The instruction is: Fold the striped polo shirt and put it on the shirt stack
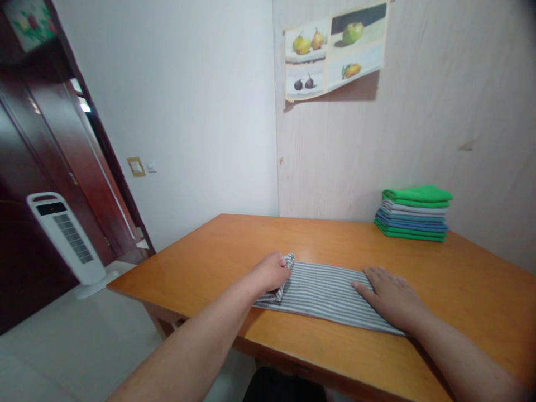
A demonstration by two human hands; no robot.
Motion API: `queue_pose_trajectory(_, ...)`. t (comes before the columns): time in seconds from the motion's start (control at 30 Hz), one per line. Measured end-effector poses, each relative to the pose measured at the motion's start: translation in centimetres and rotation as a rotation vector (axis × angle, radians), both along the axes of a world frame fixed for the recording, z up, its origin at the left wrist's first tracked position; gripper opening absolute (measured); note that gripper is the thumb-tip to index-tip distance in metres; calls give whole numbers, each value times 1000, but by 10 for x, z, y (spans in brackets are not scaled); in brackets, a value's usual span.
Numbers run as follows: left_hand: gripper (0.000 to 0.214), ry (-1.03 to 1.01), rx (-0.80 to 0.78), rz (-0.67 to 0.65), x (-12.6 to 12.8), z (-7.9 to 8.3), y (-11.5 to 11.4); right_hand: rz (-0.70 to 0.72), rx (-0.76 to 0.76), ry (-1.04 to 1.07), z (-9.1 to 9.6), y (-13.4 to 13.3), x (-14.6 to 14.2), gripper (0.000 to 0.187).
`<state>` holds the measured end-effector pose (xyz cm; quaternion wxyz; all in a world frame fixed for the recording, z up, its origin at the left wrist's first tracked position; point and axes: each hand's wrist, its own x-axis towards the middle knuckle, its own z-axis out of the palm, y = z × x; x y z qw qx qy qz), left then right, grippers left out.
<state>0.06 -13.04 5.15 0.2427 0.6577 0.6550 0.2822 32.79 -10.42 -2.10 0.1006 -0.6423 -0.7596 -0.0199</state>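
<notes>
A grey-and-white striped cloth (322, 293) lies as a long flat strip across the front part of the table. Its left end is folded over, and my left hand (273, 272) is closed round that folded end, fingers curled in. At the other end, my right hand (389, 293) rests flat on the cloth with thumb and fingers apart. The right end of the strip is partly hidden under that hand. What kind of cloth item it is, I cannot tell.
A stack of folded green, blue and grey cloths (414, 215) stands at the table's back right. The wooden table (218, 245) meets the wall behind. A white tower fan (67, 237) stands on the floor at left. Fruit pictures (335, 53) hang on the wall.
</notes>
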Motion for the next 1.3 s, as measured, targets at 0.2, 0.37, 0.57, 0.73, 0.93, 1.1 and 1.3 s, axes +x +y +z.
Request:
queue_pose_trajectory(0.2,20,-26,9,-37,8,-9,-5,7,4,3,1,0,0,84)
queue_pose_trajectory(0.37,26,-92,260,11,-5,3,-3,1,1,2,0,0,0,86)
queue_pose_trajectory(0.57,36,236,419,-184,-20,-10,-3,10,5,-2,-2,1,1,86)
queue_pose_trajectory(0.73,62,454,199,-358,-16,-25,-11,10,-2,-4,-2,1,1,87)
queue_pose_trajectory(0.93,77,556,79,-365,-12,-25,-11,4,-6,5,-2,0,2,85)
queue_pose_trajectory(1.1,79,554,90,-356,-11,-27,-10,-9,-16,-10,1,-2,1,84)
queue_pose_trajectory(1.3,89,541,86,-361,-10,-26,-13,-11,-45,-18,6,-4,-1,84)
